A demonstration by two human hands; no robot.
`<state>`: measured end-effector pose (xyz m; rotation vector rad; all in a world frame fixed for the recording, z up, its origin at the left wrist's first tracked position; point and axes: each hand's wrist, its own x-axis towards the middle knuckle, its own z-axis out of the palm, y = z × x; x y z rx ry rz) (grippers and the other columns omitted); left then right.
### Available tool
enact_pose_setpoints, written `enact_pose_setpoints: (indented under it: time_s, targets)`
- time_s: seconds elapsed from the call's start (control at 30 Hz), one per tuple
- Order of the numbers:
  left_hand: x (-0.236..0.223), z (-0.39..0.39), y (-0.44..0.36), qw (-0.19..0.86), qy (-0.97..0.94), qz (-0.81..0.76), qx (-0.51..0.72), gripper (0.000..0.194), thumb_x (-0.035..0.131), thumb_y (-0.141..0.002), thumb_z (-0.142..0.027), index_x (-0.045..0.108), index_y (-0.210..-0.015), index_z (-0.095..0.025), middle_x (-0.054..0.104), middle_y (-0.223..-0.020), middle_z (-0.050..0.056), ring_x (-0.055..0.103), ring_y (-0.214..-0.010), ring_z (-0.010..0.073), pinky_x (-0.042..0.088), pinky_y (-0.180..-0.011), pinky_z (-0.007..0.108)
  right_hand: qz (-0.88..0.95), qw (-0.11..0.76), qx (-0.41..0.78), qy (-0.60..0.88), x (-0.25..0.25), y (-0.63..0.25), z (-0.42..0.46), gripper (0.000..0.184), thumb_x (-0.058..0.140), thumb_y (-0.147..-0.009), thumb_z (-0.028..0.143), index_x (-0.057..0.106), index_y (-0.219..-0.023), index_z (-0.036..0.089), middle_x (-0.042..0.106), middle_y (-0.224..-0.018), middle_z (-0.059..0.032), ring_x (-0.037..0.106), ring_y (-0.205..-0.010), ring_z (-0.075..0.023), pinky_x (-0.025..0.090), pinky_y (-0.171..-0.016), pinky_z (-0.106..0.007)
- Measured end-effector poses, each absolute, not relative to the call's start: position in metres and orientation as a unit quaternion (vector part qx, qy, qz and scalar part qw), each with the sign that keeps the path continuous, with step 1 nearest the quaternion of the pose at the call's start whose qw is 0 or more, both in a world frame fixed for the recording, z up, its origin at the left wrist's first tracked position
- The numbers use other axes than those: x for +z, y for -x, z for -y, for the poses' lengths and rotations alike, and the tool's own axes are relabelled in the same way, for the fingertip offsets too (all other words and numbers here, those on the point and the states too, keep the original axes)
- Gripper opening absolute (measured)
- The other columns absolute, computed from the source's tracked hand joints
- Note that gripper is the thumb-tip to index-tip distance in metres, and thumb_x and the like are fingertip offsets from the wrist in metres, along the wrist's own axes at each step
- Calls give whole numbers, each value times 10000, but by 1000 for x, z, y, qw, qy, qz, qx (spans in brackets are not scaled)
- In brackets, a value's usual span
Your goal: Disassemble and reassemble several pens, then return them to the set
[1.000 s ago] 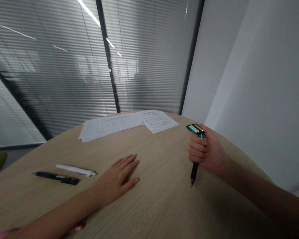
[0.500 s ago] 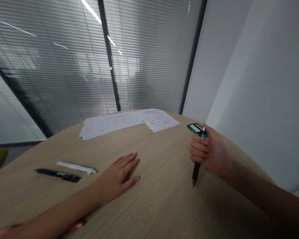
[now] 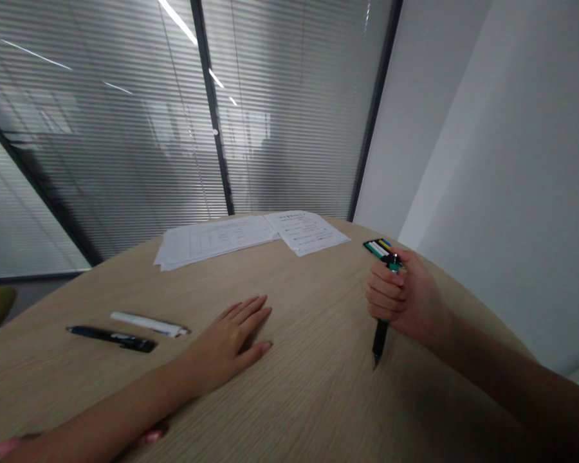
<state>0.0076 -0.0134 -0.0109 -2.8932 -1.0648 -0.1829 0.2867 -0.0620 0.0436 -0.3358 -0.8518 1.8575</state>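
My right hand [image 3: 395,292] is wrapped in a fist around a green and black pen [image 3: 380,337], held nearly upright with its tip down. The thumb lies by the pen's top end. Resting on the tabletop, my left hand [image 3: 236,337] is flat with its fingers stretched out and holds nothing. Beside its wrist lie a white pen [image 3: 147,323] and a black pen [image 3: 110,338], side by side. A pink object [image 3: 149,436] is partly hidden beneath my left forearm; I cannot tell what it is.
Printed paper sheets [image 3: 217,241] lie at the far side of the wooden table [image 3: 313,386]. Behind my right hand is a flat dark case with white, green, yellow and blue strips [image 3: 379,247]. A glass partition with blinds [image 3: 289,128] and a white wall [image 3: 511,193] stand beyond.
The thumb of my right hand has dropped slightly at the pen's top end, and the pen's tip sits a little lower. My left hand has stayed put.
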Motion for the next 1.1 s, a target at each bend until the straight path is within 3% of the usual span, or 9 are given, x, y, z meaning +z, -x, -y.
enact_pose_setpoints:
  time_s: [0.33, 0.47, 0.6, 0.7, 0.8, 0.9, 1.1]
  targets:
    - [-11, 13, -6, 24, 938, 342, -57, 530, 298, -844, -461, 353, -1254, -131, 311, -1337, 127, 289, -1216, 230, 277, -975, 400, 367, 510, 766, 137, 44, -290, 61, 441, 308, -784, 411, 185, -422, 192, 132, -334, 84, 106, -274, -52, 158, -276, -167]
    - [-12, 12, -6, 24, 936, 345, -62, 530, 308, -837, -471, 360, -1251, -145, 316, -1337, 115, 298, -1212, 231, 277, -977, 393, 387, 507, 746, 193, 45, -291, 57, 446, 302, -792, 471, 279, -445, 193, 134, -340, 95, 92, -283, -53, 147, -276, -164]
    - [-13, 11, -6, 23, 936, 345, -64, 530, 309, -834, -477, 365, -1251, -154, 312, -1339, 105, 301, -1210, 236, 275, -979, 398, 433, 451, 704, 336, 46, -290, 53, 277, 393, -761, 440, 412, -639, 192, 303, -395, 91, 196, -305, -53, 167, -305, -158]
    - [-12, 12, -7, 22, 935, 348, -61, 542, 307, -832, -481, 367, -1251, -143, 310, -1338, 111, 304, -1208, 240, 279, -977, 400, 474, 423, 628, 449, 39, -293, 47, 66, 461, -683, 211, 424, -731, 186, 443, -521, 53, 348, -403, -62, 248, -374, -165]
    - [-11, 12, -7, 21, 936, 347, -59, 555, 301, -834, -479, 372, -1248, -117, 316, -1331, 131, 305, -1207, 245, 283, -974, 404, 510, 404, 572, 499, 26, -304, 37, 214, 436, -613, 111, 472, -814, 176, 486, -626, 28, 407, -502, -72, 306, -455, -183]
    - [-12, 12, -7, 22, 937, 343, -64, 551, 301, -837, -475, 376, -1246, -113, 329, -1324, 137, 305, -1207, 246, 285, -972, 408, 587, 348, 489, 543, 14, -319, 24, 226, 441, -614, 108, 544, -807, 164, 514, -689, 5, 450, -585, -101, 336, -521, -215]
    - [-12, 12, -7, 17, 938, 338, -80, 540, 319, -832, -469, 388, -1238, -120, 334, -1319, 141, 317, -1199, 256, 292, -967, 418, 719, 247, 97, 642, -4, -341, -2, 252, 443, -656, 60, 619, -797, 171, 599, -823, -60, 509, -794, -198, 362, -734, -310]
